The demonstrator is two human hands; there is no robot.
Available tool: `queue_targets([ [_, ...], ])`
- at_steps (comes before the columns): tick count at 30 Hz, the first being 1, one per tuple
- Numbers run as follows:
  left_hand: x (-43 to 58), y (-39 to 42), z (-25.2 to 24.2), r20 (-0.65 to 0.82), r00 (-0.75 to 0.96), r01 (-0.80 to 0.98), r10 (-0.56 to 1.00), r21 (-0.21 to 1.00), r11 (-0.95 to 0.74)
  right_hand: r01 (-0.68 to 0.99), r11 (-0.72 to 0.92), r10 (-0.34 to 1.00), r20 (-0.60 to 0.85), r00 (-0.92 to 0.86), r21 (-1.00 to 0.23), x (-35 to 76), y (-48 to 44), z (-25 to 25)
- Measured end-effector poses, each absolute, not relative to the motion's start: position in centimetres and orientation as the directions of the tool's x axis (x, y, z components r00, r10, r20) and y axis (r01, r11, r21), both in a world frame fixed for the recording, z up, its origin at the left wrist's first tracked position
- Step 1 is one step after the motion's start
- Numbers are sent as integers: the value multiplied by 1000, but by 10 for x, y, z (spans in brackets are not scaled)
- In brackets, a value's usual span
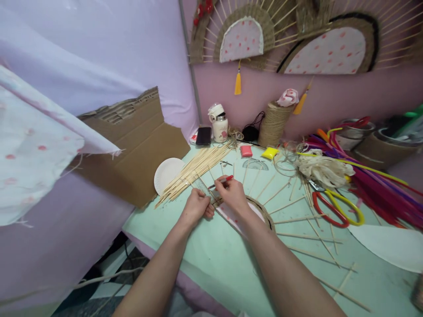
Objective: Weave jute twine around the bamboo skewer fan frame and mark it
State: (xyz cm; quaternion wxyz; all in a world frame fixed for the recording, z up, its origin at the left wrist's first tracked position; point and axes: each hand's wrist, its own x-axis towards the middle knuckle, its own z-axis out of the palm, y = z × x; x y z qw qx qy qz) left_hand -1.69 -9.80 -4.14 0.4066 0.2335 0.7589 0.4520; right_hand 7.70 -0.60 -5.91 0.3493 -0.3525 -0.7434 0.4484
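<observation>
My right hand [231,193] is closed round a red-ended pen [228,179], its tip pointing left over a clear ruler [200,184]. Beside it, my left hand [197,206] has its fingers curled at the ruler's edge, pinching it against the sticks there. Under my right wrist lies a half-round fan piece [257,215] with a white dotted centre and a brown band, partly hidden by the forearm. Thin wooden sticks [291,205] radiate from its curved edge across the pale green table [211,264].
A pile of sticks [194,171] overlaps a white paper plate [165,172] at left, near cardboard [132,149]. A bottle [219,125], twine roll [272,124] and protractor [255,164] stand or lie behind. Scissors [330,210] and coloured pipe cleaners [380,193] lie right.
</observation>
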Motion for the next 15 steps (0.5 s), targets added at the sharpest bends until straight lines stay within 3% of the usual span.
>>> queue_targets([
  [15, -17, -98, -43, -401, -555, -11, 729, 879, 476, 250, 364, 845, 205, -493, -897, 77, -6, -61],
])
